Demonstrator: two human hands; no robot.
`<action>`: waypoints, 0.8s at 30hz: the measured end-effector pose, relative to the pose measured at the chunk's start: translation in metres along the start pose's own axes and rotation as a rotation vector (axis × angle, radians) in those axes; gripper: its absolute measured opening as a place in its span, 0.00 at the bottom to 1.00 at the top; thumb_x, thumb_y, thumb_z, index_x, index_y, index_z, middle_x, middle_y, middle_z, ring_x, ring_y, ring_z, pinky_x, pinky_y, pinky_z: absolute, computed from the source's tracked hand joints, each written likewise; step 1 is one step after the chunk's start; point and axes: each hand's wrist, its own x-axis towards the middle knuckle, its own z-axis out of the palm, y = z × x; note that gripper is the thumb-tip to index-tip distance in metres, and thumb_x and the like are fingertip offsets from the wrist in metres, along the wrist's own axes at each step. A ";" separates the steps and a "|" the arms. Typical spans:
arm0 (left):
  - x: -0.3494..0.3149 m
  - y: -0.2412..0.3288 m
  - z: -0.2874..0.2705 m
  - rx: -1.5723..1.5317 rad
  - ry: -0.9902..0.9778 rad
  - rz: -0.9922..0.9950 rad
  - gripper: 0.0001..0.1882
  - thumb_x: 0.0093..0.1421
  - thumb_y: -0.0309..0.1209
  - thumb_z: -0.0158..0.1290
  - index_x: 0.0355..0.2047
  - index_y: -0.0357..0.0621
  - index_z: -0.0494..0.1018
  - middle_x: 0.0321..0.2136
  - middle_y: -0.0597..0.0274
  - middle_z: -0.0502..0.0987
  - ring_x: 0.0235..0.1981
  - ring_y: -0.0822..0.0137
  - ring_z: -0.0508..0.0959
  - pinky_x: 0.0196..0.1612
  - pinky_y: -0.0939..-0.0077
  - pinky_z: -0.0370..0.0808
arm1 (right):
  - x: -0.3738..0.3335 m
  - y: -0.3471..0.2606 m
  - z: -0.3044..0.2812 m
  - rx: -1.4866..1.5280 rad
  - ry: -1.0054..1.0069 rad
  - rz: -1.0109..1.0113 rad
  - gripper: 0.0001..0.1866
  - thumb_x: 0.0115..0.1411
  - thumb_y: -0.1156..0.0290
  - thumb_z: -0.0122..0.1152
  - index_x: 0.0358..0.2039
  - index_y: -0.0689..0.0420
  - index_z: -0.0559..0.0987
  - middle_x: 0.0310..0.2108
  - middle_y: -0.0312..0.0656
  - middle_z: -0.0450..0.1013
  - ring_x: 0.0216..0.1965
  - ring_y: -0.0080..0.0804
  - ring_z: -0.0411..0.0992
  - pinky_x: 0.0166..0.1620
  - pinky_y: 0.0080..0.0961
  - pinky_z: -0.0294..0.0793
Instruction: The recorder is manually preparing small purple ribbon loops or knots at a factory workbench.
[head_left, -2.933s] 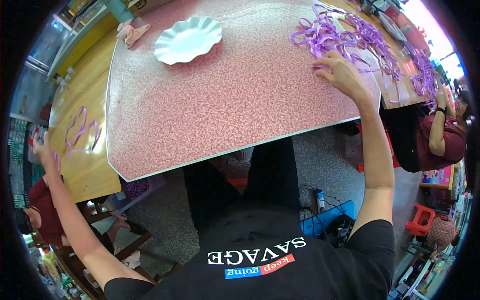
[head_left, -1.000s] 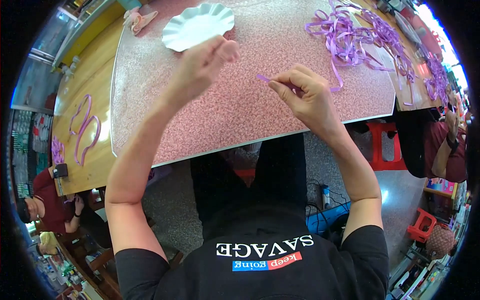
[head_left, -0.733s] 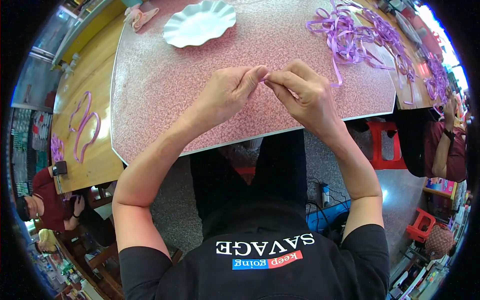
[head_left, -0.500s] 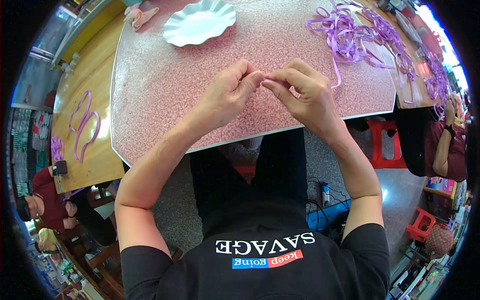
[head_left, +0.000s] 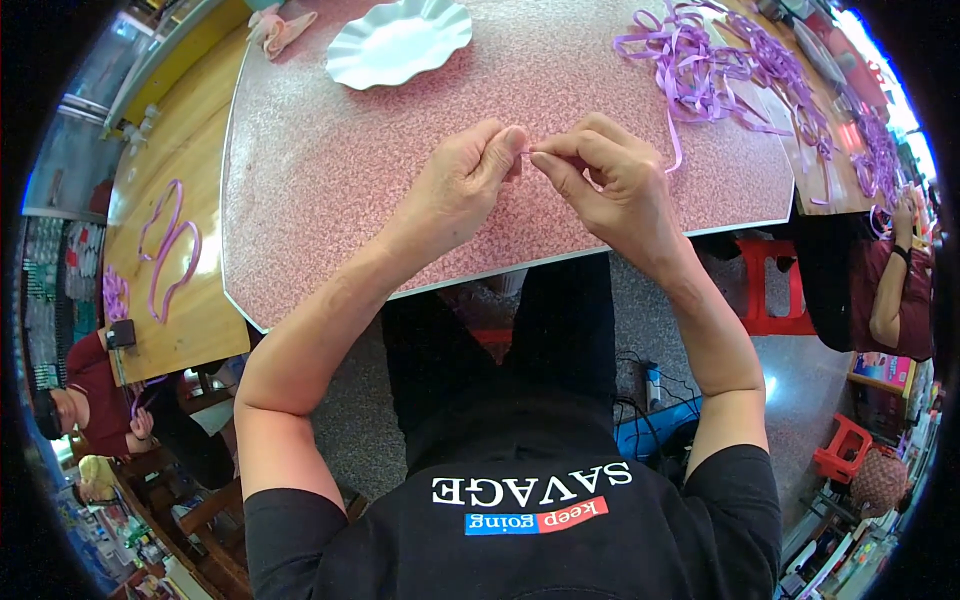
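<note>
Over the pink speckled table (head_left: 330, 190), my left hand (head_left: 470, 170) and my right hand (head_left: 605, 180) meet with fingers pinched. Between the fingertips runs a short bit of thin purple ribbon (head_left: 526, 152); most of it is hidden inside the hands. My left thumb points up and presses against the curled fingers. On the right, thumb and forefinger pinch the ribbon. A purple strand comes out from behind my right hand and leads to a tangled heap of purple ribbon (head_left: 690, 70) at the far right of the table.
A white wavy-edged plate (head_left: 400, 45) lies at the back, with a pinkish cloth (head_left: 280, 32) left of it. Purple ribbon loops (head_left: 172, 250) rest on the wooden table (head_left: 190, 300) at left. Co-workers sit at both sides. A red stool (head_left: 775, 290) stands at right.
My left thumb has tipped upward and my left fingers have curled in more. A little gap has opened between the fingertips of my two hands, showing the ribbon.
</note>
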 end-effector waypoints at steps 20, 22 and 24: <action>-0.019 0.000 -0.013 -0.459 -0.094 -0.055 0.10 0.57 0.30 0.63 0.35 0.42 0.74 0.30 0.66 0.77 0.34 0.78 0.75 0.40 0.81 0.73 | 0.004 0.002 -0.013 0.662 -0.045 0.484 0.08 0.60 0.70 0.66 0.38 0.58 0.82 0.26 0.30 0.72 0.27 0.11 0.65 0.28 0.10 0.63; -0.023 0.006 -0.008 -0.541 -0.083 -0.055 0.10 0.57 0.30 0.63 0.34 0.42 0.74 0.31 0.66 0.77 0.34 0.78 0.76 0.41 0.82 0.73 | 0.003 0.007 -0.009 0.767 -0.064 0.592 0.09 0.60 0.70 0.66 0.39 0.59 0.81 0.25 0.29 0.72 0.22 0.10 0.62 0.24 0.09 0.58; -0.025 0.008 -0.004 -0.737 -0.042 -0.002 0.08 0.59 0.28 0.62 0.35 0.42 0.74 0.32 0.65 0.78 0.35 0.77 0.76 0.42 0.81 0.74 | 0.001 0.006 -0.001 0.852 -0.067 0.669 0.09 0.60 0.69 0.66 0.39 0.59 0.81 0.25 0.29 0.72 0.21 0.10 0.62 0.23 0.09 0.57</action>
